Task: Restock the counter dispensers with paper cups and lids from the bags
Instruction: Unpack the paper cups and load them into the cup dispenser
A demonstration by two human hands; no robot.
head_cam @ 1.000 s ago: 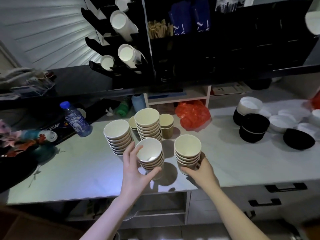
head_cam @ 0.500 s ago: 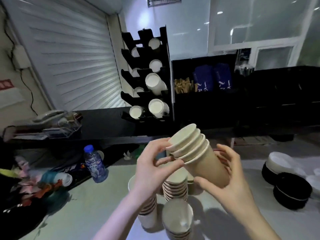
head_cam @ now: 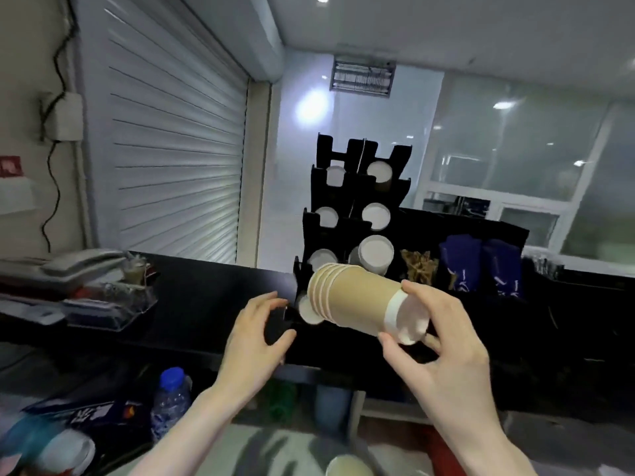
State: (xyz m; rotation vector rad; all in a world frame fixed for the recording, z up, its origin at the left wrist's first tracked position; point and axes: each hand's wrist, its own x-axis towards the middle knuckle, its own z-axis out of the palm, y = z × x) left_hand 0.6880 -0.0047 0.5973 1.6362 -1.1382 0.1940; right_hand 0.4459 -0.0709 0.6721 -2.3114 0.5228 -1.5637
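Note:
A stack of brown paper cups [head_cam: 357, 300] lies sideways in the air, its rims pointing left at the lowest opening of the black cup dispenser [head_cam: 354, 214]. My right hand [head_cam: 443, 348] grips the stack by its white base end. My left hand [head_cam: 256, 334] hovers apart from the stack beside the dispenser's lower left corner, fingers loosely curved and holding nothing. Several dispenser openings above show white cup bottoms. The rim of another cup stack [head_cam: 347, 467] peeks in at the bottom edge.
A black raised counter [head_cam: 206, 297] runs across the middle. A water bottle [head_cam: 170, 400] stands at lower left. A clear tray with papers [head_cam: 103, 297] sits on the left. Wooden stirrers [head_cam: 419, 266] and blue packets [head_cam: 481, 266] stand right of the dispenser.
My view has tilted up from the table. The cup stack has turned to lie sideways and moved up to the dispenser. My left hand has let go of it; my right hand still holds it.

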